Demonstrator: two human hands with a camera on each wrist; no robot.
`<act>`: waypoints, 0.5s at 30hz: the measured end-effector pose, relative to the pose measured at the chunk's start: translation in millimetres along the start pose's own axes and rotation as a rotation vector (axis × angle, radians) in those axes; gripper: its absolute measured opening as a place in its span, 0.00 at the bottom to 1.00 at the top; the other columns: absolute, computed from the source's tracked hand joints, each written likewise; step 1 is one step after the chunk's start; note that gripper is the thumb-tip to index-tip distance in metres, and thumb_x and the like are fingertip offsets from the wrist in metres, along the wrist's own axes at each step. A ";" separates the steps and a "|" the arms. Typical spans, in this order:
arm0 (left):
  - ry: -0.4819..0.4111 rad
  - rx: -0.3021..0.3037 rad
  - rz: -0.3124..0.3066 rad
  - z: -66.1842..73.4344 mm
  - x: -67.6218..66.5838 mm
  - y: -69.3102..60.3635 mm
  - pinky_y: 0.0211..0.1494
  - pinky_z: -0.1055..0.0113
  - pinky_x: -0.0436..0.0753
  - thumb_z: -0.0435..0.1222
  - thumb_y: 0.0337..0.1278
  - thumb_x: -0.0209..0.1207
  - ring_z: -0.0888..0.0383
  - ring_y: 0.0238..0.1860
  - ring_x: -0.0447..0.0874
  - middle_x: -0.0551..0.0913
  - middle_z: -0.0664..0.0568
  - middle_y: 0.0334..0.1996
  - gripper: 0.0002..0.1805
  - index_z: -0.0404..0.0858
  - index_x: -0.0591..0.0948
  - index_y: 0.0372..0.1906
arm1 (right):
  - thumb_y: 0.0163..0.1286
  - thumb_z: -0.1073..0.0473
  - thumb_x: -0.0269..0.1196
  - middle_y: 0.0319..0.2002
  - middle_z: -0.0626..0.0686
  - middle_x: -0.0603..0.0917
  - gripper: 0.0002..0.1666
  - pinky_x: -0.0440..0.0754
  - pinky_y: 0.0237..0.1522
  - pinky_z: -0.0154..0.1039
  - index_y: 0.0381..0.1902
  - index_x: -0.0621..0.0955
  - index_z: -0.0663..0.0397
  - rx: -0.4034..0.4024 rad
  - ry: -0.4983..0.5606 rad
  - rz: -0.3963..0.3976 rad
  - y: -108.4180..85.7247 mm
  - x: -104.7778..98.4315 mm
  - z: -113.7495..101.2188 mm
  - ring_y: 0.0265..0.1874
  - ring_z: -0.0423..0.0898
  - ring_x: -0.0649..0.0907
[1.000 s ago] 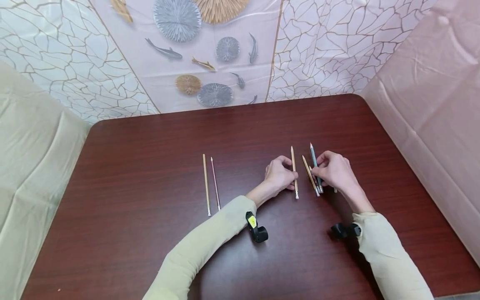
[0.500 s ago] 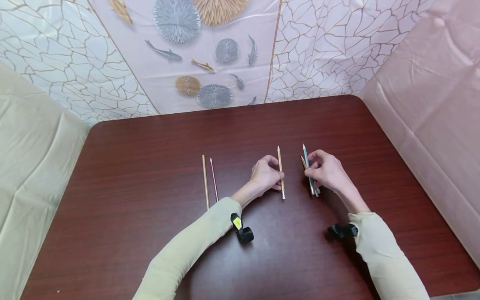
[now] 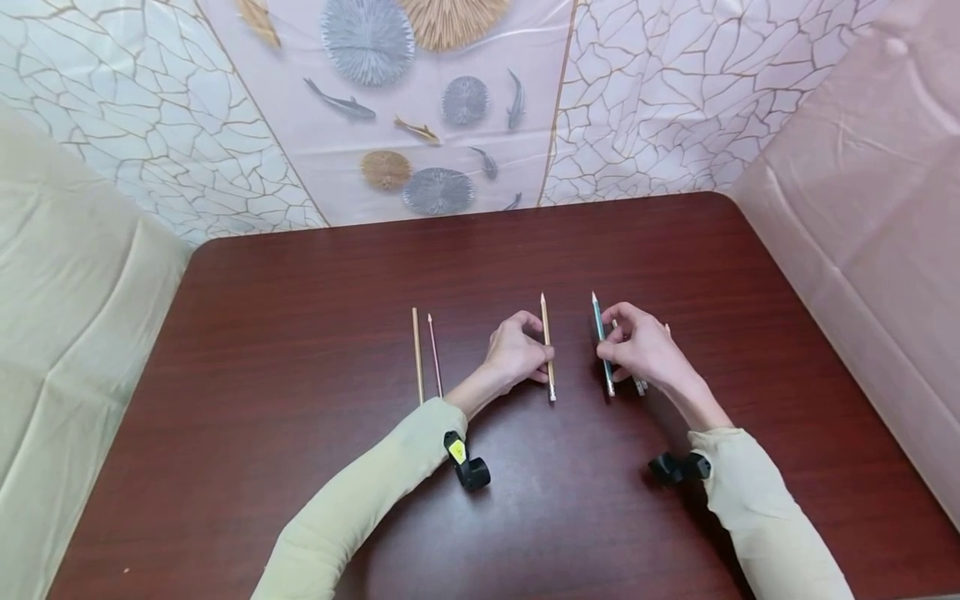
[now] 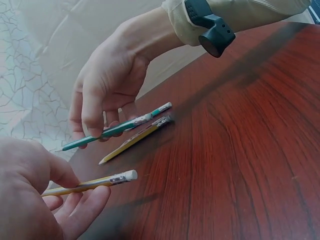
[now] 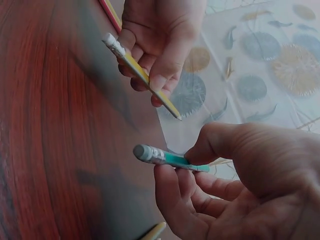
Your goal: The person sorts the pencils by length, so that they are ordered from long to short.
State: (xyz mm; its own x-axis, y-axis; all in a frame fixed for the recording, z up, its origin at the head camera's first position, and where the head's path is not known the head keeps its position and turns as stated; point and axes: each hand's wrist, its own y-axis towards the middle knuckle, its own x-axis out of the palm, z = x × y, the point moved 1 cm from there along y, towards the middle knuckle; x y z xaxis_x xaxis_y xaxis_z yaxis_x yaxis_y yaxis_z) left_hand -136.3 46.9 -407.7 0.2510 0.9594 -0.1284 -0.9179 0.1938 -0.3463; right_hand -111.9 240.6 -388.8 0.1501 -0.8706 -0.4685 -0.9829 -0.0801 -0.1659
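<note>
Between its thumb and fingers, my left hand (image 3: 517, 354) pinches a yellow pencil (image 3: 547, 333), tip pointing to the back of the table. My right hand (image 3: 647, 348) pinches a teal pencil (image 3: 601, 333) a short way to the right. In the left wrist view both the yellow pencil (image 4: 95, 185) and the teal pencil (image 4: 112, 131) are held above the table. A second yellow pencil (image 4: 131, 142) lies beneath the teal one, with something partly hidden beside it. My right hand covers much of the pencils under it in the head view.
On the brown table (image 3: 300, 333), a gold pencil (image 3: 417, 354) and a dark red pencil (image 3: 435, 354) lie side by side left of my hands, their near ends at my left sleeve (image 3: 375, 467). Patterned cloth (image 3: 600, 125) hangs behind the table.
My left hand has moved left with the yellow pencil. My right hand has drawn the teal pencil left, away from the pencils that lay with it.
</note>
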 end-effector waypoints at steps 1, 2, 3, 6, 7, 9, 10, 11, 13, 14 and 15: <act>-0.001 -0.001 0.000 0.1 -1.0 -0.5 0.21 0.63 0.83 0.18 0.50 0.63 0.56 0.15 0.82 0.87 0.36 0.31 0.17 0.34 0.75 0.44 | 0.55 0.73 0.60 0.26 0.54 0.80 0.25 0.85 0.23 0.47 0.52 0.70 0.67 -0.001 0.002 -0.003 0.4 1.1 -0.2 0.16 0.50 0.83; -0.004 -0.003 -0.001 0.1 -2.0 -1.0 0.21 0.63 0.83 0.18 0.50 0.62 0.56 0.15 0.82 0.87 0.36 0.31 0.17 0.34 0.75 0.44 | 0.55 0.73 0.59 0.26 0.54 0.80 0.25 0.85 0.23 0.47 0.52 0.70 0.67 -0.001 0.003 -0.005 0.8 2.1 -0.3 0.16 0.50 0.83; 0.000 -0.004 0.002 0.1 -3.0 -1.2 0.21 0.63 0.83 0.18 0.50 0.62 0.56 0.15 0.82 0.87 0.36 0.31 0.17 0.34 0.75 0.44 | 0.54 0.74 0.59 0.26 0.55 0.80 0.25 0.85 0.23 0.48 0.52 0.70 0.67 0.001 0.006 -0.005 1.4 3.0 -0.3 0.16 0.50 0.83; 0.024 0.000 0.011 0.4 -6.1 -2.2 0.21 0.63 0.83 0.19 0.49 0.63 0.57 0.14 0.82 0.87 0.37 0.29 0.17 0.35 0.74 0.43 | 0.54 0.74 0.59 0.25 0.55 0.79 0.25 0.84 0.21 0.48 0.52 0.70 0.68 0.001 0.029 -0.013 3.0 5.9 -0.7 0.19 0.50 0.82; 0.031 0.002 0.014 0.2 -7.3 -2.4 0.21 0.63 0.83 0.19 0.50 0.63 0.57 0.14 0.82 0.87 0.37 0.29 0.17 0.35 0.74 0.43 | 0.54 0.75 0.59 0.25 0.55 0.79 0.25 0.84 0.21 0.48 0.52 0.70 0.68 0.003 0.031 -0.013 3.5 6.8 -1.0 0.18 0.49 0.82; 0.050 0.006 0.021 -0.1 -10.0 -2.9 0.22 0.62 0.83 0.19 0.50 0.63 0.57 0.14 0.82 0.86 0.39 0.27 0.17 0.35 0.75 0.43 | 0.54 0.75 0.59 0.25 0.56 0.79 0.26 0.84 0.21 0.48 0.52 0.69 0.68 0.005 0.037 -0.019 4.1 8.7 -2.4 0.18 0.49 0.82; 0.056 0.009 0.024 -0.3 -11.8 -3.5 0.22 0.62 0.84 0.19 0.50 0.63 0.57 0.14 0.82 0.86 0.41 0.26 0.17 0.34 0.74 0.43 | 0.54 0.74 0.59 0.25 0.56 0.80 0.26 0.84 0.21 0.49 0.53 0.69 0.68 0.005 0.037 -0.023 4.4 10.0 -3.5 0.17 0.49 0.82; 0.061 0.011 0.028 -0.6 -13.5 -4.0 0.22 0.62 0.84 0.19 0.50 0.63 0.57 0.14 0.82 0.86 0.42 0.25 0.16 0.34 0.75 0.43 | 0.54 0.74 0.59 0.26 0.56 0.80 0.26 0.84 0.22 0.49 0.53 0.69 0.68 0.005 0.037 -0.027 4.7 11.4 -4.6 0.17 0.49 0.82; 0.060 0.018 0.032 -1.5 -16.8 -4.7 0.22 0.62 0.84 0.19 0.50 0.63 0.57 0.15 0.82 0.85 0.44 0.24 0.16 0.34 0.74 0.44 | 0.54 0.74 0.59 0.26 0.56 0.80 0.26 0.85 0.22 0.50 0.53 0.69 0.68 0.008 0.031 -0.030 5.6 14.1 -6.3 0.15 0.49 0.82; 0.065 0.020 0.034 -1.9 -18.3 -5.2 0.22 0.62 0.84 0.19 0.50 0.63 0.57 0.15 0.82 0.84 0.45 0.23 0.16 0.34 0.74 0.44 | 0.55 0.74 0.59 0.26 0.56 0.80 0.26 0.85 0.22 0.50 0.53 0.69 0.68 0.006 0.027 -0.033 6.1 15.6 -7.2 0.14 0.49 0.83; 0.067 0.023 0.036 -2.4 -19.7 -5.5 0.22 0.62 0.84 0.19 0.50 0.63 0.57 0.15 0.82 0.84 0.45 0.23 0.16 0.33 0.74 0.44 | 0.55 0.73 0.60 0.26 0.56 0.80 0.26 0.85 0.22 0.49 0.53 0.69 0.68 0.006 0.025 -0.036 7.0 17.3 -7.8 0.14 0.49 0.83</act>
State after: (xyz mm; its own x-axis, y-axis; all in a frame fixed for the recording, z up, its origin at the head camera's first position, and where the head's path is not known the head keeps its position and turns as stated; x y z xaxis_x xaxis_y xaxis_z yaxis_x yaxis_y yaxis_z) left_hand -135.4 26.4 -405.5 0.2370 0.9502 -0.2023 -0.9332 0.1647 -0.3194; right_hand -117.0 221.3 -391.3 0.1830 -0.8788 -0.4407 -0.9762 -0.1094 -0.1873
